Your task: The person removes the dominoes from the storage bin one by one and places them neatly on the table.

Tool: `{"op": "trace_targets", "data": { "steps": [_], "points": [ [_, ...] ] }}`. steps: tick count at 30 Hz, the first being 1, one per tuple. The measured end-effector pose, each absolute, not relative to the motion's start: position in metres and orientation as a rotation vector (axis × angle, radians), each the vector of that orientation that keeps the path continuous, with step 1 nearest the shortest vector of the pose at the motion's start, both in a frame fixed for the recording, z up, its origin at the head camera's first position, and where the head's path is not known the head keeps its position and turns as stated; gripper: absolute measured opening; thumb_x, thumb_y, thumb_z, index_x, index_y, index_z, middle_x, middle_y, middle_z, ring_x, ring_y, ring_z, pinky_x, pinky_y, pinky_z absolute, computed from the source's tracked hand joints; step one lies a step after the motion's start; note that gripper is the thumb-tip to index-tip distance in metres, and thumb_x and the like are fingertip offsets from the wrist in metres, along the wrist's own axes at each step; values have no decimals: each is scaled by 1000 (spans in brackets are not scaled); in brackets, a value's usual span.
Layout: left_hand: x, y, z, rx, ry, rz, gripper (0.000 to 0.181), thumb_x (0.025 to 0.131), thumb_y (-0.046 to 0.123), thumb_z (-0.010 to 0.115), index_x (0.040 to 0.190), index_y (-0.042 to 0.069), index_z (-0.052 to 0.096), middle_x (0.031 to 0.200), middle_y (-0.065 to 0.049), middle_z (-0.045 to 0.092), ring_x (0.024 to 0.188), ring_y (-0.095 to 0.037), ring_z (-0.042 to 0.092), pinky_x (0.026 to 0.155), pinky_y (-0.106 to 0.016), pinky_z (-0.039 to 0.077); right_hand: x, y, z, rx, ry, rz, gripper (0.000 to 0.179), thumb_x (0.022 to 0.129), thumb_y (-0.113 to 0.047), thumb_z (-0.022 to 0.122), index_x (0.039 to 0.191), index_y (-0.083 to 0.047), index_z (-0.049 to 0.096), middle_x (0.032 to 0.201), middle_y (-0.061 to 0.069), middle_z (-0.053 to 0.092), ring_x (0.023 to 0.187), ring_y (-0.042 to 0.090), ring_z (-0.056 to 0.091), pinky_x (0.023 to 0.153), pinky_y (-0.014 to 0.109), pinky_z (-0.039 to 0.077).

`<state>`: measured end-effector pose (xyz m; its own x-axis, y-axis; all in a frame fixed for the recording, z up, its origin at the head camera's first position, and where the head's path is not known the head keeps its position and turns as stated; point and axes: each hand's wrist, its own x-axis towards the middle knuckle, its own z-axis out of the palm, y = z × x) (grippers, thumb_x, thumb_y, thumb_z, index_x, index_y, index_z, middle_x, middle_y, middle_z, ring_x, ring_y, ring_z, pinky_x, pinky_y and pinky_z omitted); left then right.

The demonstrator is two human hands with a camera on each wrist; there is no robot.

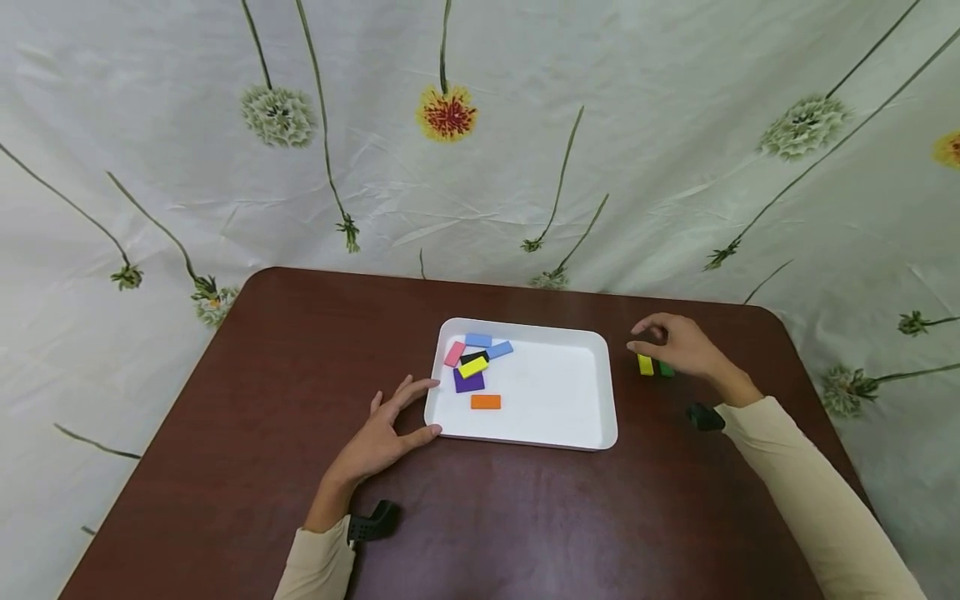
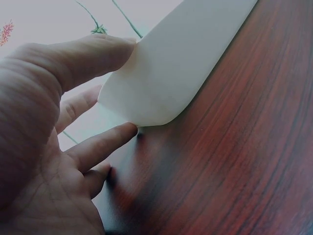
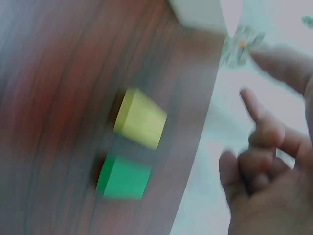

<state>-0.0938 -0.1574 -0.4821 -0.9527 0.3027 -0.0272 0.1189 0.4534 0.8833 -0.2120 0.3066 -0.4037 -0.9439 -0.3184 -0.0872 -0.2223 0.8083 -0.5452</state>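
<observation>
A white tray (image 1: 551, 379) holds several coloured blocks gathered toward its left side. Among them are an orange block (image 1: 486, 402), a purple block (image 1: 468, 382), a yellow block (image 1: 473, 367) lying across a black block (image 1: 475, 357), and a pink block (image 1: 454, 353). My left hand (image 1: 384, 433) spreads its extended fingers and thumb at the tray's left front corner, fingertips right at the rim. Above the table to the right of the tray, my right hand (image 1: 678, 346) is raised, holding nothing. Below it are another yellow block (image 3: 141, 119) and a green block (image 3: 124, 178), side by side.
Two blue blocks, one (image 1: 478, 340) by the tray's back rim and another (image 1: 500, 350) slanted beside it, lie in the tray. The dark brown table (image 1: 315, 333) has rounded back corners. A flower-patterned cloth (image 1: 495, 183) hangs right behind it.
</observation>
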Motion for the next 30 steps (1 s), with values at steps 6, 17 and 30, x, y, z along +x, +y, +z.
{"op": "trace_targets", "data": {
  "steps": [6,17,30],
  "points": [
    [-94,-158,-483,367,2522,1502,66,88,34,78,146,28,47,158,-11,39,156,-35,11,116,-67,-12,-207,279,-399,-349,2840,-893,35,94,-30,71,111,1,69,74,2,40,53,7,28,54,26,31],
    [-94,-158,-481,384,2525,1510,66,88,33,78,147,28,48,158,-11,41,155,-36,12,115,-68,-11,-205,237,-400,-453,2825,-938,29,92,-24,74,107,1,71,73,2,39,60,14,33,64,31,35],
    [-95,-159,-481,370,2521,1511,66,87,33,78,146,27,49,157,-12,42,155,-35,13,116,-68,-11,-198,176,-406,-567,2805,-911,32,85,-27,80,101,-1,73,77,13,46,72,17,39,63,29,31]
  ]
}}
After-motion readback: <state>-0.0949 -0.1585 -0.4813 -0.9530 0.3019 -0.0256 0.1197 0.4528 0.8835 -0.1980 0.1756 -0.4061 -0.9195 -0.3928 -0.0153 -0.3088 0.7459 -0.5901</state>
